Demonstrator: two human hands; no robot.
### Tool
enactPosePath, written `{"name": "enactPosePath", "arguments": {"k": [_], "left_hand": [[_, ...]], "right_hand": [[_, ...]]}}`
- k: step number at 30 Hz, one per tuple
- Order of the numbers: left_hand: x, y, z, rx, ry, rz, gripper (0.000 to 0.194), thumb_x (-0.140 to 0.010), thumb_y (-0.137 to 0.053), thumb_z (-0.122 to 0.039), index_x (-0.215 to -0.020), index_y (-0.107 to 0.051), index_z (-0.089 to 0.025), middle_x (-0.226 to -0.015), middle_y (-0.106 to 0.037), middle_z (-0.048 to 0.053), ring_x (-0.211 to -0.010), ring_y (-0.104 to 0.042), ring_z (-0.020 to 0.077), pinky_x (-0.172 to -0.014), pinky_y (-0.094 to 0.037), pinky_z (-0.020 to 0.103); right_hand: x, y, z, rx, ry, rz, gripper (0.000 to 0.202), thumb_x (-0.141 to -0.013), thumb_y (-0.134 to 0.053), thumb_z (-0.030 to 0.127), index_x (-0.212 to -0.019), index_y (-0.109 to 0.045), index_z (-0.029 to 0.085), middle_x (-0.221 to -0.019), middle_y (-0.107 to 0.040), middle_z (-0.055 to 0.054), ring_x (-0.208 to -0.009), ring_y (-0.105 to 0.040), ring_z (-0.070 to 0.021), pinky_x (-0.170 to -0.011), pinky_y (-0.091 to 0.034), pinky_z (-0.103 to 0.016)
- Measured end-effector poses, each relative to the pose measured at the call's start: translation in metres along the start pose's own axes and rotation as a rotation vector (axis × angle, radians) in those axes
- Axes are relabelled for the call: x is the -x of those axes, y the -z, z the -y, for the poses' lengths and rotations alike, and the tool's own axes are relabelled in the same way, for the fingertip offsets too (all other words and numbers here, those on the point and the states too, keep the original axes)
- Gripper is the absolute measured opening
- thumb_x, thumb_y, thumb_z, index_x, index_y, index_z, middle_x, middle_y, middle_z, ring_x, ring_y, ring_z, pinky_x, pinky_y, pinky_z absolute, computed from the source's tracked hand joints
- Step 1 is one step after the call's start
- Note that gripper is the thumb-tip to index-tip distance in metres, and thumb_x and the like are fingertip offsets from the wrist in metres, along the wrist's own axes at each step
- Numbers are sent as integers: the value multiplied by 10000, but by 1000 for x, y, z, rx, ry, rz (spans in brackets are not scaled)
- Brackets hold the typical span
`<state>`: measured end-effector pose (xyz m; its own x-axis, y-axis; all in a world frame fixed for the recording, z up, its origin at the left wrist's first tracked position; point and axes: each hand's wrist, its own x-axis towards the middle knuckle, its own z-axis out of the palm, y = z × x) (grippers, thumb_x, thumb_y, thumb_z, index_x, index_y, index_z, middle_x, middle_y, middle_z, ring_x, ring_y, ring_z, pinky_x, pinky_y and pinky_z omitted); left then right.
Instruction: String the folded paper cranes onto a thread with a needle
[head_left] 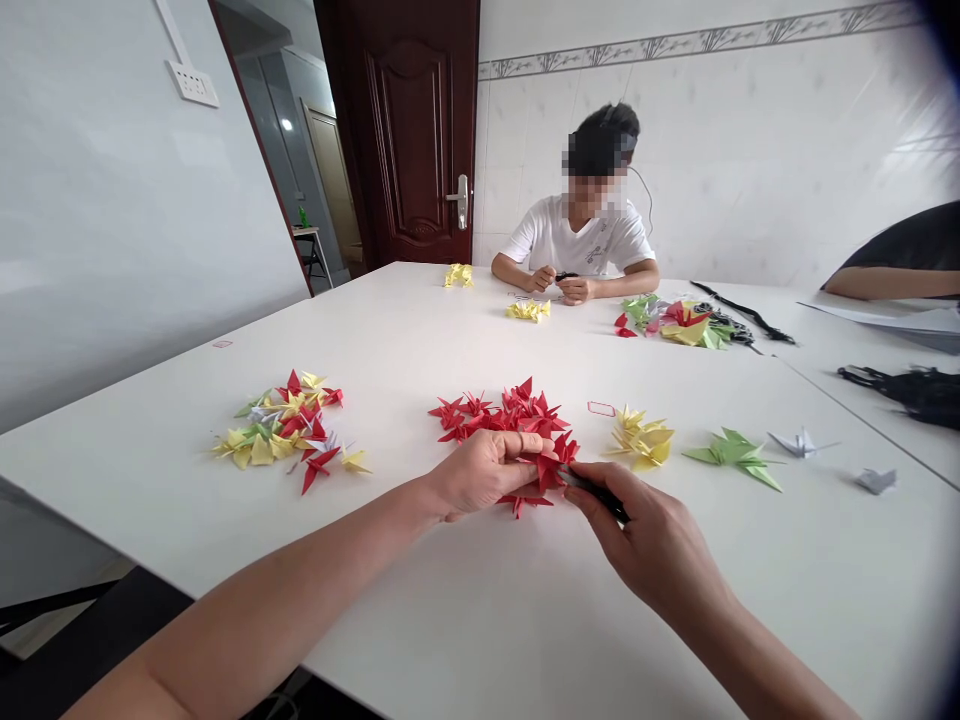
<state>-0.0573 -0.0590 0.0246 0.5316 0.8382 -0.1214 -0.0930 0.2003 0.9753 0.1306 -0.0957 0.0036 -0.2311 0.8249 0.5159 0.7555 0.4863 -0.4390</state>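
White table [420,600], left to right: one white multi-outlet wall socket plate [193,84], above; one small red-outlined rectangular mark [223,344], any lettering too small to read; one mixed heap of red, yellow, green and white folded-paper cranes [259,445], overlapping, exact count not possible; one far cluster of yellow folded paper [457,275]; one heap of red folded-paper cranes [517,410], also too overlapped to count. Left hand [491,470], one, in front of that heap, fingers bent and closed on one red paper crane [549,472]. Second far yellow paper cluster [529,311], before one seated co-worker [577,225], white shirt, dark print illegible. Right hand [656,520], one, fingers closed around one slim black-handled tool [609,498], its grey tip at the held crane; no brand legible. Second red-outlined mark [601,409], likewise unreadable. One cluster of yellow paper cranes [641,442]; one far mixed-colour paper pile [679,322]; one green folded-paper group [735,455]; one white paper crane [804,443]; one small greyish-white folded piece [876,481].
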Motion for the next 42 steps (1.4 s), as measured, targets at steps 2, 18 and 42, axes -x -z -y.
{"name": "enactPosePath", "arguments": {"k": [2, 18, 42], "left_hand": [[-1, 0, 2, -19, 24, -10, 437, -707, -704, -352, -1091, -625, -159, -844, -699, 61, -790, -676, 167, -830, -507, 332], [-2, 6, 4, -158, 56, -8, 362, -731, -663, -406, -1017, -646, -184, -925, -694, 75, -868, -670, 196, -825, -511, 343], [2, 1, -5, -139, 74, -3, 363, -731, -667, -369, -1016, -650, -144, -842, -690, 78, -814, -656, 168, -808, -514, 338]], "right_hand": [[0, 1, 0, 15, 27, 11, 185, -879, -456, 339, -946, -580, 219, -764, -679, 4, -579, -595, -120, -511, -436, -212], [0, 3, 4, 60, 38, 69, 155, -888, -433, 283, -918, -574, 229, -713, -643, 16, -581, -554, -112, -511, -387, -205], [-1, 5, 1, 56, 32, 171, 201, -910, -384, 303, -897, -573, 238, -676, -639, 14, -546, -555, -123, -496, -384, -215]]}}
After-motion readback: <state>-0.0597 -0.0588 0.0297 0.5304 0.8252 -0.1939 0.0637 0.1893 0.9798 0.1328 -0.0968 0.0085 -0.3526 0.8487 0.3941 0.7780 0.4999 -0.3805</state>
